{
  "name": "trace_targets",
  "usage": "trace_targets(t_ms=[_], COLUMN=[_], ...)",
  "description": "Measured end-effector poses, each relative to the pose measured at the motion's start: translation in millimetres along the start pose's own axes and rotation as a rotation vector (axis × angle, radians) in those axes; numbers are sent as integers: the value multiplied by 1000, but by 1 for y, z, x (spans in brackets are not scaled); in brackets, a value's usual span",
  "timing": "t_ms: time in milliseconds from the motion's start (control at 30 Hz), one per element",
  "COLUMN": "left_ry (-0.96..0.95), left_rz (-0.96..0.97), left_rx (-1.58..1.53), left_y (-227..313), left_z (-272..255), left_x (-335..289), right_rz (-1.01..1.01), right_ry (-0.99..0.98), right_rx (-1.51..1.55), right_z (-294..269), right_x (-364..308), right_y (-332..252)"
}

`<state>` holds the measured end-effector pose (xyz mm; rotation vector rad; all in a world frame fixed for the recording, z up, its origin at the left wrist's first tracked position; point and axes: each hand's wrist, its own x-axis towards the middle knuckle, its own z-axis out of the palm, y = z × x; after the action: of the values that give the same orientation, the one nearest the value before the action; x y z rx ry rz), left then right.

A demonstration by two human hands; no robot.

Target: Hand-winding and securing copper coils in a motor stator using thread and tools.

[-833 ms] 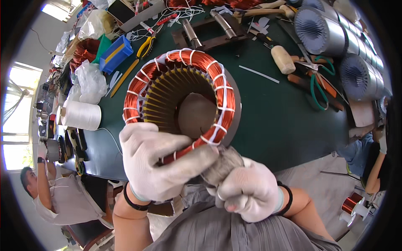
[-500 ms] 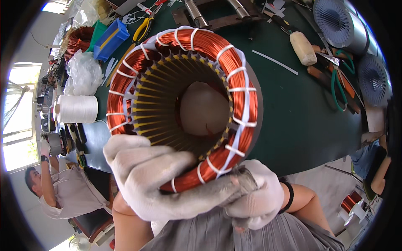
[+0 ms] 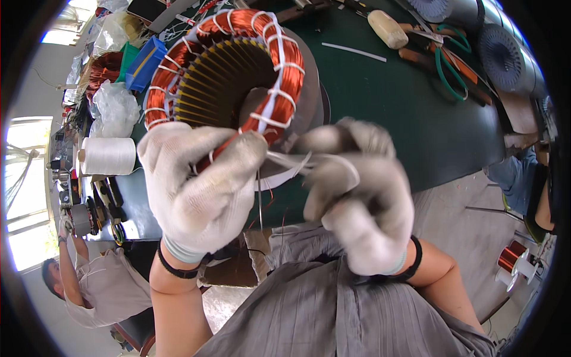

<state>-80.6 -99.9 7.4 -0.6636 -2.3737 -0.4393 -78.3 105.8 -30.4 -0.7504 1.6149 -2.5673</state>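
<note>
A stator (image 3: 302,113) with copper windings (image 3: 291,77) stands tilted on the green table, its open bore facing up toward me. White lacing ties bind the winding ring at intervals. My left hand (image 3: 199,187), in a white glove, is closed at the ring's near edge, thumb and finger pinching a white cord (image 3: 285,159). From there the cord runs across to my right hand (image 3: 366,199), also gloved and smeared by motion, its fingers curled with a loop of cord around them. A thin metal rod (image 3: 260,202) hangs below the left fingertips; what holds it is hidden.
A white cord spool (image 3: 110,156), plastic bag (image 3: 116,110) and blue bin (image 3: 146,65) are at left. A mallet head (image 3: 388,30), green-handled scissors (image 3: 449,71) and bare stator cores (image 3: 505,59) lie at right. Another person (image 3: 107,282) works at far left.
The stator has gone from close before me to farther up and left, now resting on the table. My hands have moved apart, with white cord showing between them.
</note>
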Motion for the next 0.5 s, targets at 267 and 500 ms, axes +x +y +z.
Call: trace_targets(t_ms=[267, 500], left_ry=[35, 75], left_rz=[44, 49], left_rx=[-139, -173], left_y=[-2, 1], left_z=[9, 3], left_x=[5, 6], right_rz=[913, 884], right_ry=[-33, -171], right_rx=[534, 528], right_z=[9, -29], right_x=[0, -32], right_y=[2, -7])
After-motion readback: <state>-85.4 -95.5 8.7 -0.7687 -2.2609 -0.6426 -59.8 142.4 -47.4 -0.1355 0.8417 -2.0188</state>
